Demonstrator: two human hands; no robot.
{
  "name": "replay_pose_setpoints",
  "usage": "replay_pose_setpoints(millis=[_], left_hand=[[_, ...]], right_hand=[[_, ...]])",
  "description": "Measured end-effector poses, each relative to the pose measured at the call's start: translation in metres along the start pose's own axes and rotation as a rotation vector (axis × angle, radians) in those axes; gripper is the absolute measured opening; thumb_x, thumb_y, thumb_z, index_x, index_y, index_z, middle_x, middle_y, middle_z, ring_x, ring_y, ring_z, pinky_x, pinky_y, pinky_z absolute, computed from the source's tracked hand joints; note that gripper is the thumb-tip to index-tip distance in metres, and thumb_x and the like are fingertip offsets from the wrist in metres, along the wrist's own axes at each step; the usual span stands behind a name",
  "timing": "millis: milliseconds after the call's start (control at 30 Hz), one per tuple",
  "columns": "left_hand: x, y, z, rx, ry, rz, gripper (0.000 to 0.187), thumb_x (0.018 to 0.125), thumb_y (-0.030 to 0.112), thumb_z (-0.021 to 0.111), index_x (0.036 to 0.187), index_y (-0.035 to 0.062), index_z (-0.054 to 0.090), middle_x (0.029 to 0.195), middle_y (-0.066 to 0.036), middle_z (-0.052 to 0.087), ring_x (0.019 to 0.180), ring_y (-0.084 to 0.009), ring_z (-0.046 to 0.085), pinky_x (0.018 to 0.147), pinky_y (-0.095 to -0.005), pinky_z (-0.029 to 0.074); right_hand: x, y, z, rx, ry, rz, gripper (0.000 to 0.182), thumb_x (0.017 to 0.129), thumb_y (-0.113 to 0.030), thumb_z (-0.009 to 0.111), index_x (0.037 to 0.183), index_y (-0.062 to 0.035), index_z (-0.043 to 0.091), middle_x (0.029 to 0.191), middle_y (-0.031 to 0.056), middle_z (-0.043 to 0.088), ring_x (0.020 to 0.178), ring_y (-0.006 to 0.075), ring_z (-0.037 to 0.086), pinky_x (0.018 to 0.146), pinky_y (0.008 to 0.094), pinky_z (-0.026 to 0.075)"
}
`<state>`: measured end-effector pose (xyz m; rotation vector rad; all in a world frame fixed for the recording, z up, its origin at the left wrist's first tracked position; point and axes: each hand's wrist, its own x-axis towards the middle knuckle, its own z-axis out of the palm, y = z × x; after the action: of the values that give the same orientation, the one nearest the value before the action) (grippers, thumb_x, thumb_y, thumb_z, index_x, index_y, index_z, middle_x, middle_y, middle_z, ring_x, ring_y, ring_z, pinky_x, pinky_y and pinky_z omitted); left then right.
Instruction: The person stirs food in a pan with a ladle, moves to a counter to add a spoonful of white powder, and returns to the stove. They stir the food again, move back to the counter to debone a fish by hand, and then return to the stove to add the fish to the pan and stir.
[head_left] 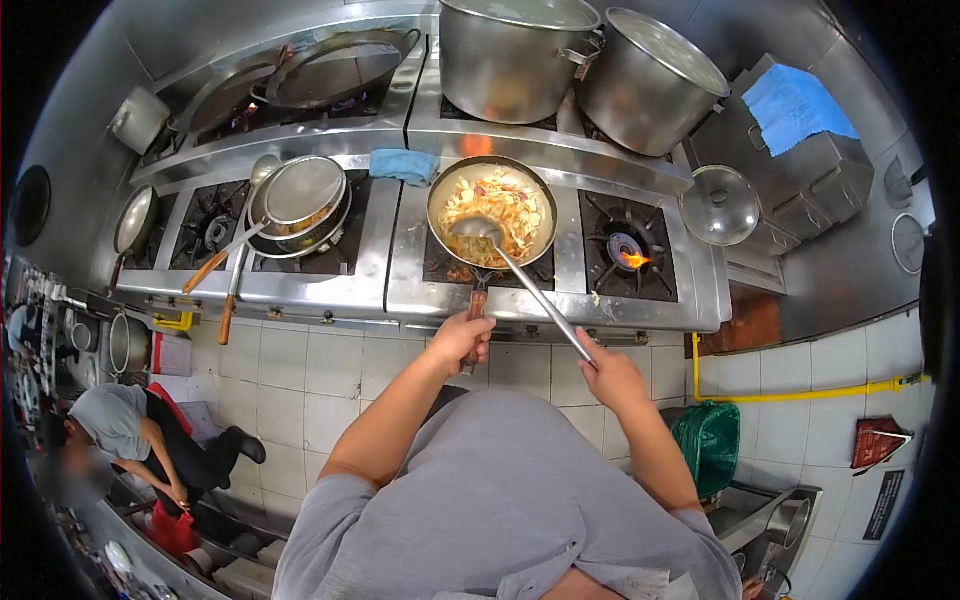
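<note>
My left hand (463, 341) is wrapped round the wooden handle (477, 318) of a frying pan. The pan (547, 183) rests on a front burner and holds chopped, mixed food (510, 207). In my right hand (609, 376) is the long metal handle of a ladle (540, 298). The ladle's bowl sits in the food at the left part of the pan.
Two large pots (515, 65) stand behind the pan. An open flame (634, 260) burns on the burner to its right. Strainers (305, 190) lie over a pot on the left. A person (115, 425) sits at the lower left.
</note>
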<state>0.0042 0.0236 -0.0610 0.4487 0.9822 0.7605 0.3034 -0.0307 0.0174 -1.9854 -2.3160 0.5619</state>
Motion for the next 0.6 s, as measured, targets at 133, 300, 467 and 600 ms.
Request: replay_pose_setpoints(millis=[133, 300, 467, 600], left_hand=[[0.001, -0.003, -0.004, -0.008, 0.011, -0.001, 0.020, 0.094, 0.020, 0.069, 0.098, 0.0128, 0.051, 0.072, 0.002, 0.053, 0.053, -0.0105, 0.048, 0.048, -0.0301, 0.042], [0.000, -0.002, -0.004, -0.052, 0.025, -0.035, 0.020, 0.093, 0.018, 0.069, 0.098, 0.0136, 0.051, 0.071, 0.001, 0.052, 0.051, -0.0120, 0.048, 0.046, -0.0306, 0.041], [0.009, 0.006, -0.016, 0.050, 0.027, -0.075, 0.019, 0.093, 0.016, 0.068, 0.098, 0.0136, 0.050, 0.069, 0.001, 0.051, 0.050, -0.0124, 0.047, 0.044, -0.0315, 0.040], [0.002, 0.029, -0.013, 0.187, 0.047, -0.094, 0.018, 0.093, 0.016, 0.067, 0.096, 0.0130, 0.050, 0.068, 0.001, 0.050, 0.049, -0.0116, 0.048, 0.043, -0.0312, 0.040]], right_hand=[[0.008, -0.015, 0.015, -0.031, 0.083, 0.041, 0.059, 0.094, -0.026, 0.067, 0.150, -0.0273, 0.048, 0.087, 0.0224, 0.070, 0.079, 0.0436, 0.068, 0.071, 0.0484, 0.053], [0.050, -0.007, 0.018, 0.352, 0.305, 0.037, 0.054, 0.095, -0.015, 0.066, 0.147, -0.0162, 0.053, 0.084, 0.0201, 0.069, 0.067, 0.0353, 0.063, 0.066, 0.0406, 0.053], [0.089, -0.014, 0.016, 0.585, -0.048, 0.322, 0.058, 0.095, -0.025, 0.067, 0.150, -0.0251, 0.049, 0.099, 0.0238, 0.072, 0.091, 0.0415, 0.069, 0.083, 0.0452, 0.054], [0.074, 0.003, -0.008, 0.101, -0.026, -0.037, 0.062, 0.095, -0.026, 0.065, 0.152, -0.0369, 0.044, 0.099, 0.0162, 0.073, 0.090, 0.0378, 0.070, 0.084, 0.0478, 0.055]])
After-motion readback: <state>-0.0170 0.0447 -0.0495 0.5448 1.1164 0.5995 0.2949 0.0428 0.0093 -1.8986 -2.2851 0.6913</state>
